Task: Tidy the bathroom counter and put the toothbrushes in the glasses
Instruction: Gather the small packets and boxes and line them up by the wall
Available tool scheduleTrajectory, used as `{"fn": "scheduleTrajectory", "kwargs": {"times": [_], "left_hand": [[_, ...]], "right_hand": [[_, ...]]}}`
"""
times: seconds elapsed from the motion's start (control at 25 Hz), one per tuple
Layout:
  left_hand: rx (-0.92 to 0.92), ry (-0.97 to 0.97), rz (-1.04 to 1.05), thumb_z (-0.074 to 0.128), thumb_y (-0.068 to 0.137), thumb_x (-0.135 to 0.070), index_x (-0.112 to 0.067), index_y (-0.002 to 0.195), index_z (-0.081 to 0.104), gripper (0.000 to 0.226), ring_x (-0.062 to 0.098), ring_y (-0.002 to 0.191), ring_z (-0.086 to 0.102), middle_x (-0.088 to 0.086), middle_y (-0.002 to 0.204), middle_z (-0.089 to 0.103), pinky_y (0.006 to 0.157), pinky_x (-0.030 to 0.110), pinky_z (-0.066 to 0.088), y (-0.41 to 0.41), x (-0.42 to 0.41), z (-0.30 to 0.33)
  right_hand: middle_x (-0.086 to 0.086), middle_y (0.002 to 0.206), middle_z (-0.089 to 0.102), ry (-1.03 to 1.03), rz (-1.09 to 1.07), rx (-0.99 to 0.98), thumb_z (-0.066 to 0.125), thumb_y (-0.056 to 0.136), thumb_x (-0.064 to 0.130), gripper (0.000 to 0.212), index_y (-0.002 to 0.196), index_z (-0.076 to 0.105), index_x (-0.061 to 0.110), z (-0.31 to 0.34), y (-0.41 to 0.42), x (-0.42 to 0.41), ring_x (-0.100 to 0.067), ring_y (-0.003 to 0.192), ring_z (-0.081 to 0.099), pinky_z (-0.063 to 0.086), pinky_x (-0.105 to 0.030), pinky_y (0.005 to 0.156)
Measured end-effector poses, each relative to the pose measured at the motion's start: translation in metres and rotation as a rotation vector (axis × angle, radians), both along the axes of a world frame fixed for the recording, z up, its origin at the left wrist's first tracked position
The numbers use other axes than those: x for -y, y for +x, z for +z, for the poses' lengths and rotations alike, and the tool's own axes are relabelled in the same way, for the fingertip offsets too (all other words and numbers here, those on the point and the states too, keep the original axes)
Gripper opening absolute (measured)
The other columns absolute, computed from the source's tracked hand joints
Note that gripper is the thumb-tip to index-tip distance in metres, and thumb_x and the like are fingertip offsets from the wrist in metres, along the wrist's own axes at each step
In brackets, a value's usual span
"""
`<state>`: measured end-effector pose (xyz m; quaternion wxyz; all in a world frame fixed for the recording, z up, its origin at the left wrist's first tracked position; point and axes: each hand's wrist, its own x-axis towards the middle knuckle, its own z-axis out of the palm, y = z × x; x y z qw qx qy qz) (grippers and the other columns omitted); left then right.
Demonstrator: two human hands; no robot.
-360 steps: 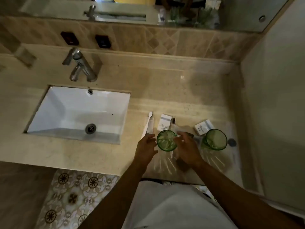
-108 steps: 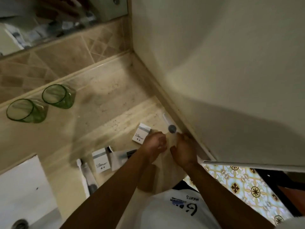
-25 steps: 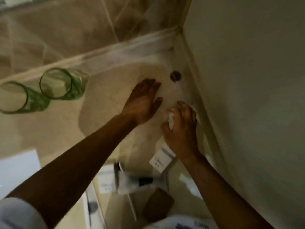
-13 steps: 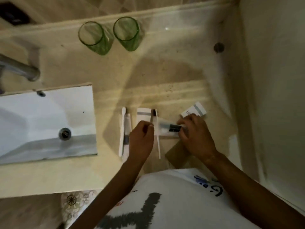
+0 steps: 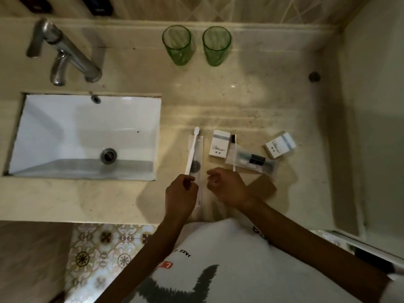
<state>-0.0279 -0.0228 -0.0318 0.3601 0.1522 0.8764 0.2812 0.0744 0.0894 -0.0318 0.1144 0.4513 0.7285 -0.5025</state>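
Our left hand (image 5: 180,196) pinches the white toothbrush (image 5: 192,153) over the table (image 5: 262,101); our right hand (image 5: 227,188), loosely curled, holds nothing. Next, we judge: the green glasses (image 5: 176,45).

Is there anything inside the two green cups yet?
No, both green glasses are empty. The white toothbrush lies on the counter, its handle pinched by the left hand.

Green glasses (image 5: 176,45) at 12 o'clock, white toothbrush (image 5: 192,149), white sink (image 5: 85,136), beige marbled counter (image 5: 251,99), floral-patterned floor tiles (image 5: 98,254) at 7 o'clock.
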Motion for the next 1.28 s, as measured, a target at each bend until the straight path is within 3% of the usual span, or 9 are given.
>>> {"fn": "scheduleTrajectory", "kwargs": {"times": [0.2,0.32,0.4,0.52,0.64,0.72,0.88,1.08,1.28], "left_hand": [[0.108,-0.003,0.135,0.062,0.089,-0.017,-0.021,0.109,0.075,0.024,0.012,0.096,0.066,-0.005,0.107,0.074,0.093,0.032,0.051,-0.002,0.035,-0.001],[0.280,0.072,0.181,0.066,0.084,-0.016,-0.033,0.077,0.078,0.022,0.018,0.087,0.070,-0.005,0.086,0.077,0.088,0.039,0.057,-0.003,0.040,0.000],[0.431,0.102,0.217,0.068,0.081,-0.014,-0.027,0.064,0.075,0.023,0.033,0.083,0.071,0.010,0.080,0.076,0.084,0.045,0.059,-0.006,0.037,-0.003],[0.609,0.139,0.224,0.063,0.085,-0.004,-0.008,0.075,0.076,0.017,0.032,0.072,0.068,0.025,0.082,0.072,0.069,0.039,0.058,-0.007,0.030,0.000],[0.698,0.145,0.161,0.061,0.089,-0.005,0.000,0.094,0.075,0.015,0.022,0.065,0.070,0.019,0.079,0.074,0.056,0.028,0.054,-0.005,0.025,0.002],[0.720,0.156,0.123,0.061,0.090,-0.006,-0.003,0.096,0.075,0.015,0.020,0.065,0.070,0.015,0.079,0.075,0.056,0.027,0.055,-0.002,0.021,0.003],[0.732,0.179,0.123,0.059,0.094,-0.011,-0.006,0.101,0.072,0.016,0.031,0.080,0.072,0.020,0.093,0.075,0.074,0.040,0.060,-0.001,0.003,0.006],[0.687,0.339,0.129,0.061,0.097,-0.024,-0.010,0.101,0.072,0.018,0.025,0.079,0.071,0.011,0.092,0.076,0.072,0.036,0.059,-0.009,-0.027,0.009],[0.531,0.391,0.032,0.070,0.091,-0.018,-0.007,0.096,0.075,0.013,0.028,0.082,0.072,0.011,0.088,0.076,0.068,0.033,0.059,-0.010,-0.064,0.006]], "right_hand": [[-0.004,0.124,0.066,-0.037,-0.291,0.043,0.062,0.089,0.024,0.040,0.128,0.063,0.014,-0.003,-0.023,0.020,-0.016,0.109,0.061,0.042,-0.021,0.090],[-0.005,0.118,0.070,-0.097,-0.462,0.045,0.066,0.086,0.022,0.040,0.125,0.065,0.015,-0.003,-0.026,0.024,-0.020,0.106,0.065,0.052,-0.037,0.097],[-0.007,0.105,0.073,-0.161,-0.518,0.059,0.069,0.080,0.023,0.041,0.120,0.067,0.014,-0.003,-0.028,0.027,-0.022,0.095,0.069,0.056,-0.043,0.091],[-0.008,0.087,0.075,-0.115,-0.433,0.098,0.069,0.075,0.028,0.025,0.095,0.076,0.014,-0.007,-0.029,0.034,-0.023,0.081,0.070,0.059,-0.041,0.082],[-0.006,0.076,0.075,-0.037,-0.334,0.129,0.066,0.083,0.024,0.018,0.076,0.077,0.012,0.000,-0.024,0.038,-0.018,0.074,0.069,0.054,-0.031,0.070],[-0.005,0.075,0.073,-0.004,-0.318,0.144,0.062,0.085,0.024,0.020,0.075,0.074,0.012,0.003,-0.018,0.038,-0.018,0.074,0.067,0.052,-0.031,0.069],[0.006,0.071,0.062,0.056,-0.432,0.017,0.055,0.095,0.030,0.027,0.070,0.062,0.023,0.015,-0.003,0.023,-0.015,0.071,0.059,0.041,-0.025,0.058],[0.011,0.091,0.065,-0.110,-0.519,-0.145,0.052,0.100,0.028,0.015,0.095,0.065,0.030,0.045,0.017,0.012,-0.007,0.081,0.059,0.046,-0.022,0.067],[0.014,0.077,0.062,-0.056,-0.449,-0.083,0.053,0.099,0.018,0.017,0.094,0.068,0.022,0.038,0.034,-0.002,0.004,0.063,0.057,0.040,-0.002,0.049]]}}
